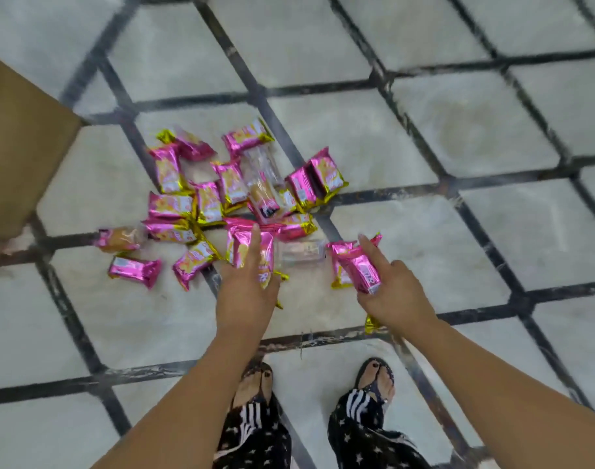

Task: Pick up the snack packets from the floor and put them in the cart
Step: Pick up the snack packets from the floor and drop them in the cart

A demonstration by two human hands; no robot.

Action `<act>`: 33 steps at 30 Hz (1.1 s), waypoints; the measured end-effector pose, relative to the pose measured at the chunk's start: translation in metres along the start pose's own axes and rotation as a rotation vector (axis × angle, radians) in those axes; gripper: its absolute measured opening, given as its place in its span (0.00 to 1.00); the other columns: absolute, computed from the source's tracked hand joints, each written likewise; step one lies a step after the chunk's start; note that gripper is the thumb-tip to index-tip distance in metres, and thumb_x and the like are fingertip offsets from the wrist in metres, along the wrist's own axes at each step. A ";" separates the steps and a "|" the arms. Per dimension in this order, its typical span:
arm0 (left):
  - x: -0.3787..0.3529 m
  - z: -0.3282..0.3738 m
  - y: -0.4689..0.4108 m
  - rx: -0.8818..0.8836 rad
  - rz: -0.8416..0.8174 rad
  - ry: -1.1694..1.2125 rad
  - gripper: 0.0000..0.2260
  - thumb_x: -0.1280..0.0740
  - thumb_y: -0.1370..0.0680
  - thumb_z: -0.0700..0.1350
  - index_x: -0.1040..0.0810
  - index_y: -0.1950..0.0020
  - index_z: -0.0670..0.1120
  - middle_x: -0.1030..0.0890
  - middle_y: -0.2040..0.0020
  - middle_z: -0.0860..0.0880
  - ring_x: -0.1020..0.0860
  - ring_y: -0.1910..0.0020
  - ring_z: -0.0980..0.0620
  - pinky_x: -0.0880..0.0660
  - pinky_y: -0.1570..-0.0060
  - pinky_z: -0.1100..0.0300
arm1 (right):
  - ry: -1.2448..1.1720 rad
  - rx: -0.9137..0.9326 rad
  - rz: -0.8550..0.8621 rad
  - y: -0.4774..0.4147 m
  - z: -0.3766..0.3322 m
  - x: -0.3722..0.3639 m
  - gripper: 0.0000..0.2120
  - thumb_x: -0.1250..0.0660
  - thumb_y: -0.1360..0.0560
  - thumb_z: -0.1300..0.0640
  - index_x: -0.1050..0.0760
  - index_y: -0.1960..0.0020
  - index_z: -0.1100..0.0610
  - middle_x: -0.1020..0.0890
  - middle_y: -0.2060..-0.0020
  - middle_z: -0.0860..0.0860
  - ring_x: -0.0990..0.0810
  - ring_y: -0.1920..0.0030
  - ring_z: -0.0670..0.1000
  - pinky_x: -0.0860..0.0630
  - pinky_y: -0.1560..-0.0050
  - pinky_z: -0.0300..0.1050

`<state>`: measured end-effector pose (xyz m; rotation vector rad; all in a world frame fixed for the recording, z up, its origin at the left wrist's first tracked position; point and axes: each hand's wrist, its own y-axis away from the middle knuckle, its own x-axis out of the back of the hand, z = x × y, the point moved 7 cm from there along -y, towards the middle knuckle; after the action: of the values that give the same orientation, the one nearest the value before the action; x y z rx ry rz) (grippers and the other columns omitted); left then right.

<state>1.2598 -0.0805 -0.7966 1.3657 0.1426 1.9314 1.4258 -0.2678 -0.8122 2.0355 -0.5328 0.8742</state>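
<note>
Several pink and gold snack packets (201, 198) lie scattered in a heap on the tiled floor ahead of my feet. My left hand (247, 292) grips a bunch of pink packets (247, 247) just above the near edge of the heap. My right hand (392, 292) holds other pink packets (355, 265) to the right of the heap, index finger stretched out. A clear wrapper (299, 252) lies on the floor between my hands. One packet (133, 269) lies apart at the near left. No cart is in view.
A brown cardboard surface (15, 154) juts in from the left edge, close to the heap. The floor (458, 130) has pale tiles with dark grout lines. My sandalled feet (374, 380) stand just behind my hands.
</note>
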 end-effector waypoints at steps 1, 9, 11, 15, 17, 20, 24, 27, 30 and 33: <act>0.034 0.011 0.003 -0.024 0.035 0.009 0.38 0.34 0.21 0.55 0.61 0.25 0.68 0.34 0.36 0.33 0.26 0.65 0.44 0.29 0.60 0.56 | -0.010 0.013 0.043 0.003 -0.024 0.030 0.45 0.30 0.30 0.53 0.53 0.24 0.33 0.32 0.63 0.53 0.27 0.65 0.57 0.38 0.70 0.41; 0.279 0.065 0.082 -0.089 0.319 0.056 0.40 0.31 0.24 0.52 0.55 0.22 0.65 0.35 0.41 0.39 0.26 0.60 0.40 0.26 0.52 0.52 | -0.079 0.186 0.271 0.082 -0.219 0.218 0.44 0.32 0.32 0.55 0.49 0.22 0.38 0.23 0.63 0.60 0.23 0.58 0.61 0.35 0.65 0.46; 0.317 0.066 0.119 -0.090 0.360 0.069 0.40 0.31 0.24 0.53 0.55 0.23 0.66 0.35 0.44 0.40 0.26 0.61 0.41 0.26 0.53 0.52 | -0.124 0.179 0.283 0.120 -0.252 0.235 0.44 0.32 0.31 0.54 0.51 0.24 0.34 0.23 0.62 0.59 0.23 0.60 0.60 0.33 0.65 0.45; 0.368 0.053 0.195 -0.085 0.390 0.127 0.42 0.30 0.24 0.54 0.59 0.23 0.66 0.34 0.51 0.43 0.30 0.62 0.45 0.30 0.58 0.56 | -0.151 0.248 0.219 0.193 -0.306 0.235 0.43 0.31 0.31 0.51 0.51 0.25 0.31 0.24 0.61 0.57 0.22 0.62 0.56 0.27 0.64 0.47; 0.381 0.040 0.230 -0.045 0.357 0.179 0.40 0.32 0.23 0.56 0.60 0.23 0.66 0.33 0.54 0.44 0.32 0.65 0.51 0.38 0.66 0.63 | -0.101 0.278 0.137 0.219 -0.328 0.222 0.40 0.30 0.29 0.50 0.47 0.24 0.36 0.22 0.60 0.55 0.22 0.61 0.55 0.29 0.64 0.45; 0.384 0.014 0.281 0.065 0.339 0.219 0.39 0.34 0.22 0.55 0.60 0.24 0.68 0.31 0.52 0.46 0.28 0.60 0.48 0.39 0.64 0.59 | -0.079 0.290 -0.032 0.252 -0.348 0.190 0.39 0.29 0.30 0.52 0.45 0.25 0.38 0.19 0.59 0.53 0.20 0.61 0.53 0.26 0.65 0.44; 0.365 -0.024 0.351 0.295 0.334 0.292 0.38 0.36 0.20 0.54 0.61 0.23 0.64 0.30 0.51 0.46 0.27 0.58 0.48 0.38 0.63 0.60 | -0.122 0.337 -0.168 0.299 -0.359 0.159 0.39 0.28 0.30 0.54 0.43 0.25 0.39 0.20 0.55 0.48 0.20 0.58 0.51 0.22 0.61 0.48; 0.338 -0.041 0.396 0.412 0.326 0.310 0.40 0.35 0.21 0.54 0.64 0.23 0.61 0.24 0.45 0.44 0.23 0.50 0.44 0.35 0.60 0.59 | -0.156 0.354 -0.289 0.329 -0.363 0.144 0.43 0.27 0.32 0.57 0.44 0.25 0.37 0.22 0.52 0.45 0.20 0.58 0.48 0.19 0.57 0.49; 0.324 -0.054 0.437 0.520 0.414 0.363 0.39 0.36 0.21 0.56 0.64 0.23 0.63 0.24 0.47 0.45 0.25 0.55 0.48 0.34 0.61 0.59 | -0.060 0.465 -0.367 0.358 -0.375 0.137 0.44 0.27 0.31 0.57 0.46 0.25 0.36 0.24 0.58 0.38 0.21 0.62 0.44 0.24 0.67 0.40; 0.316 -0.069 0.482 0.628 0.514 0.426 0.40 0.35 0.22 0.56 0.63 0.24 0.64 0.28 0.52 0.48 0.30 0.59 0.52 0.33 0.61 0.60 | 0.028 0.566 -0.392 0.382 -0.389 0.132 0.43 0.27 0.30 0.57 0.47 0.24 0.37 0.24 0.60 0.40 0.24 0.63 0.42 0.30 0.69 0.38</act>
<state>0.9098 -0.2030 -0.3500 1.4403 0.7140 2.7530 1.1194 -0.1673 -0.3529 2.5085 0.1603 0.8699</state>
